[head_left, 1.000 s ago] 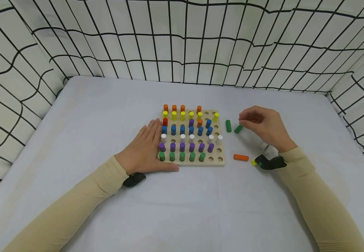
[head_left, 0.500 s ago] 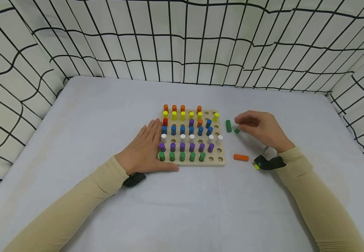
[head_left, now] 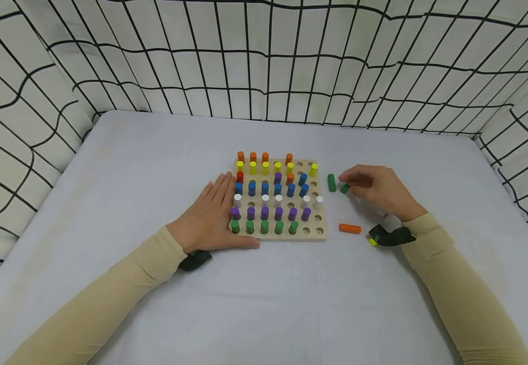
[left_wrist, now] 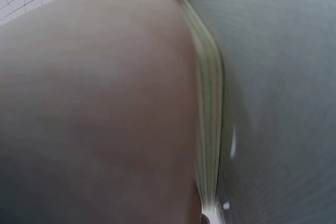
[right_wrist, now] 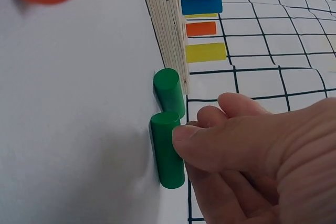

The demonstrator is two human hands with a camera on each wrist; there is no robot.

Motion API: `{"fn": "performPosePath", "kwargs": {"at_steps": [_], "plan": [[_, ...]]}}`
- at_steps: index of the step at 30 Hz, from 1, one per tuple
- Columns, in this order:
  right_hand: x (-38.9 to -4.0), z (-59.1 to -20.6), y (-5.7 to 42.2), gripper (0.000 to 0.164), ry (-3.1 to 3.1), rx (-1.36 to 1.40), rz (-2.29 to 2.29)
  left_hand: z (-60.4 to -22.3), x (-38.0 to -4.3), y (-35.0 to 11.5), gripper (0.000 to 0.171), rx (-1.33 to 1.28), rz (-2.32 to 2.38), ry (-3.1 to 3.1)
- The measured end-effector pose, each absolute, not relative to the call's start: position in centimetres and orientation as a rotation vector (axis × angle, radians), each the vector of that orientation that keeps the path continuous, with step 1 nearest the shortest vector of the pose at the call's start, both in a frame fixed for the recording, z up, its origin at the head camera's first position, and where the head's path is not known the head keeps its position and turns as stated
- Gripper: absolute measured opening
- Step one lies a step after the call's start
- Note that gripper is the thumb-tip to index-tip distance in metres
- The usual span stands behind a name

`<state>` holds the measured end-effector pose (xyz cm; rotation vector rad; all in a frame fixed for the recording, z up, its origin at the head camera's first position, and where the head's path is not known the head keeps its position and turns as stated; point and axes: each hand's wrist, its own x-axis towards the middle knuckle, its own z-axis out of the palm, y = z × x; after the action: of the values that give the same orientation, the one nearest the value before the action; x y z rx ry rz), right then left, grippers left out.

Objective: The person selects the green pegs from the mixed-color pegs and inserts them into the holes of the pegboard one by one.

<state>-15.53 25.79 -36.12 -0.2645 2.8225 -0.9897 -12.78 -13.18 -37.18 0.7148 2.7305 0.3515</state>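
A wooden pegboard (head_left: 311,235) carries rows of coloured pegs standing in its holes, with several holes bare. My left hand (head_left: 209,215) rests along the board's left side, fingers straight and thumb lying by the front edge. In the left wrist view, the back of that hand covers much of the layered board side (left_wrist: 210,93). To the board's right, my right hand (head_left: 380,188) pinches a green peg (right_wrist: 169,156) lying on the table, the thumb at its side. Just beyond it lies a second green peg (right_wrist: 169,92), close to the board's edge.
An orange peg (head_left: 350,229) lies right of the board's front corner. Near the right wrist strap (head_left: 391,236) a yellow peg (head_left: 373,242) shows partly. White cloth (head_left: 264,304) covers the table, and black wire mesh (head_left: 268,56) stands around the back and sides.
My right hand has lowered slightly toward the front and left, and its fingers have closed on the nearer green peg. My left hand and the board have stayed put.
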Motion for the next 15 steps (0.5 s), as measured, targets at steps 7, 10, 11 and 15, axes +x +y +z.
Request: {"fn": "performPosePath", "kwargs": {"at_steps": [7, 10, 11, 15], "plan": [[-15.58, -36.23, 25.72, 0.031, 2.82, -0.26, -1.011, -37.13, -12.75, -13.17, 0.143, 0.714, 0.353, 2.73], [-15.57, -36.25, 25.66, 0.032, 2.82, -0.282, -1.008, -37.13, -12.75, -13.18, 0.143, 0.713, 0.356, 2.729], [-15.54, -36.25, 25.65, 0.032, 2.822, -0.297, -1.001, -37.13, -12.74, -13.19, 0.143, 0.713, 0.357, 2.728], [-15.38, -36.13, 25.59, 0.033, 2.847, -0.375, -0.941, -37.13, -12.74, -13.19, 0.144, 0.711, 0.361, 2.726]]}}
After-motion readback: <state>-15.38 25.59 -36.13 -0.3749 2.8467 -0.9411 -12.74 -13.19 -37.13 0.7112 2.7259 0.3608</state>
